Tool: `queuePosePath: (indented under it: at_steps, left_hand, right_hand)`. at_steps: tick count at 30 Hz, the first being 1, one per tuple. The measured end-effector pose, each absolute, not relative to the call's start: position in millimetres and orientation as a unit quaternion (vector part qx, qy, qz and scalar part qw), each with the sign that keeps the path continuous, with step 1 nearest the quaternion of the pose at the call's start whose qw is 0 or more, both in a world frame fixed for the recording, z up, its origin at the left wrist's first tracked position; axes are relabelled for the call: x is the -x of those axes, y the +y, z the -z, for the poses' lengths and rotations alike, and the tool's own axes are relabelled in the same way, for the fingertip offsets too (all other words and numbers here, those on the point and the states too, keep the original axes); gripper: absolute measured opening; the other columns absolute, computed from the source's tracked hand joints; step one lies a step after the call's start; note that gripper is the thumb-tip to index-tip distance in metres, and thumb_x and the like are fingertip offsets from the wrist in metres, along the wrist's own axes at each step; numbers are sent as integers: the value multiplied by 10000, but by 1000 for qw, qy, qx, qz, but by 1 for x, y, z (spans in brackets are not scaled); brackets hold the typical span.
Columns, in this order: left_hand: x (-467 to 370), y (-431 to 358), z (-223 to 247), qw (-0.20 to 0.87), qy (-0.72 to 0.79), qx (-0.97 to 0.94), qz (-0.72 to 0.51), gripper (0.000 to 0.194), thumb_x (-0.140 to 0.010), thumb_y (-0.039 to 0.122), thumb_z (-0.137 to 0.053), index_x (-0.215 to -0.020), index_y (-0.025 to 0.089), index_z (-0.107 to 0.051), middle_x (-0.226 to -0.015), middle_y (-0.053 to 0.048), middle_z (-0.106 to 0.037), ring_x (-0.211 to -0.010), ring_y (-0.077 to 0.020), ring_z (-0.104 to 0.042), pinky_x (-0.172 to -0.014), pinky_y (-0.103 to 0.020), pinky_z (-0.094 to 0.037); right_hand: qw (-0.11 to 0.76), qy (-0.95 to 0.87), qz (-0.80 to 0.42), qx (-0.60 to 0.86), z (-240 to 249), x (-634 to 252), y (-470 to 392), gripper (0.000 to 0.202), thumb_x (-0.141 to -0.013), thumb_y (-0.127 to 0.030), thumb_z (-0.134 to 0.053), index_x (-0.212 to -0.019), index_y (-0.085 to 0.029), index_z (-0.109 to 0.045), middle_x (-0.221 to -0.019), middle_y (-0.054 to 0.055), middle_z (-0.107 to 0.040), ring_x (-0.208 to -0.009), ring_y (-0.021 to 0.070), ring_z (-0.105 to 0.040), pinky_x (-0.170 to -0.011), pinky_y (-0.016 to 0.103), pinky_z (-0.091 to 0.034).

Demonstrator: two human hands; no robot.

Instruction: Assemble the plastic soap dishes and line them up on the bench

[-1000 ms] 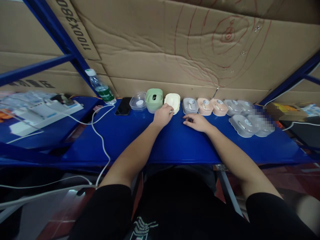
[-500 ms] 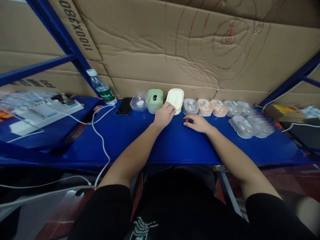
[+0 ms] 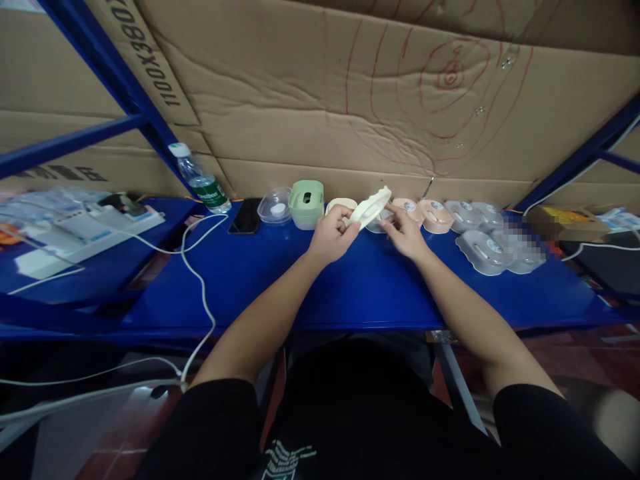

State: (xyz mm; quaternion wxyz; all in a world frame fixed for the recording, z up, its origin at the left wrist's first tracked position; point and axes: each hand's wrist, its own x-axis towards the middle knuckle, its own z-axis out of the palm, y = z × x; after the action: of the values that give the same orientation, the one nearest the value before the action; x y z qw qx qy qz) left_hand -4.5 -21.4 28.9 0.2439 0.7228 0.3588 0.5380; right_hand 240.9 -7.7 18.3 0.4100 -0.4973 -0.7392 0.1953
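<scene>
Pinched in my left hand [image 3: 334, 235] is a cream, tray-like plastic lid [image 3: 371, 208], tilted up and raised off the table. My right hand [image 3: 407, 232] is at the lid's right end, fingers and thumb apart; whether a fingertip touches the lid is hard to tell. Behind my left fingers stands a cream container [image 3: 341, 203], partly covered. The held lid and my right hand partly hide a grey container [image 3: 379, 225]. Left of my hands stands a green box [image 3: 307, 205] with a dark oval hole in its top.
A clear round-cornered dish [image 3: 275, 205], a black phone [image 3: 245, 216] and a water bottle [image 3: 203, 183] are at the left. Peach containers [image 3: 437, 217] and several grey ones [image 3: 483, 251] line the right. A white cable [image 3: 203, 273] crosses the blue table [image 3: 370, 293].
My left hand has lifted the cream lid off the cream container and tilted it to the right. My right hand has risen from the table to the lid's right end.
</scene>
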Motion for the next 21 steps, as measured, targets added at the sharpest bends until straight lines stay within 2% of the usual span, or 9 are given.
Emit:
queuePosePath:
  at_steps: [2,4,6,8,11,14,17,21]
  left_hand:
    - [4,-19,-30,317,333,-693,-555,126,-957,269,-639,-947,246,-516,-614,75,-556,-430,-95,-494,-451,-229,-391]
    - [4,-14,-31,360,326,-663,-569,114,-970,275,-600,-944,249,-493,-622,74,-566,-396,-87,-474,-410,-221,-359]
    - [6,-11,-33,376,355,-644,-564,66,-981,280,-565,-1005,247,-513,-616,73,-580,-376,-93,-458,-399,-226,-349]
    - [10,-10,-35,355,405,-650,-536,121,-977,284,-558,-1090,241,-553,-646,54,-628,-418,-117,-514,-436,-240,-393]
    - [16,-13,-39,230,486,-711,-453,213,-945,334,-625,-1128,230,-654,-816,-22,-745,-679,-188,-687,-631,-298,-521]
    - [19,-18,-43,121,532,-762,-349,299,-965,420,-614,-1151,224,-743,-961,-84,-793,-891,-267,-728,-788,-370,-542]
    - [21,-18,-45,93,535,-798,-261,375,-1020,455,-500,-1083,229,-793,-950,-93,-800,-887,-277,-723,-777,-375,-526]
    - [22,-15,-42,60,528,-832,-158,424,-1017,451,-467,-942,212,-809,-907,-107,-792,-880,-279,-719,-730,-358,-514]
  right_hand:
    - [444,-711,-198,508,-20,-244,-5,567,-982,-614,-583,-1352,-187,-619,-948,87,-741,-704,225,-670,-693,393,-560]
    - [454,-697,-190,522,-21,-246,-4,471,-958,-643,-597,-1104,-202,-675,-834,60,-706,-686,216,-637,-663,369,-526]
    - [450,-693,-184,532,-23,-247,-5,429,-928,-648,-632,-868,-222,-635,-728,38,-663,-667,205,-599,-640,347,-483]
    - [440,-693,-186,540,-24,-248,-6,450,-902,-645,-660,-736,-237,-569,-650,19,-622,-627,186,-554,-618,330,-441]
    - [423,-702,-171,547,-26,-249,-7,503,-883,-651,-664,-637,-245,-498,-596,3,-567,-603,166,-496,-602,320,-387]
    - [393,-719,-154,553,-27,-251,-8,549,-897,-663,-621,-587,-248,-440,-565,-10,-489,-601,158,-454,-583,315,-335]
    - [341,-733,-151,569,-27,-253,-8,576,-916,-672,-588,-570,-244,-419,-546,-14,-447,-591,153,-446,-570,317,-307]
    - [213,-762,-154,592,-32,-253,-10,553,-955,-638,-553,-593,-225,-491,-581,15,-539,-613,168,-520,-575,320,-314]
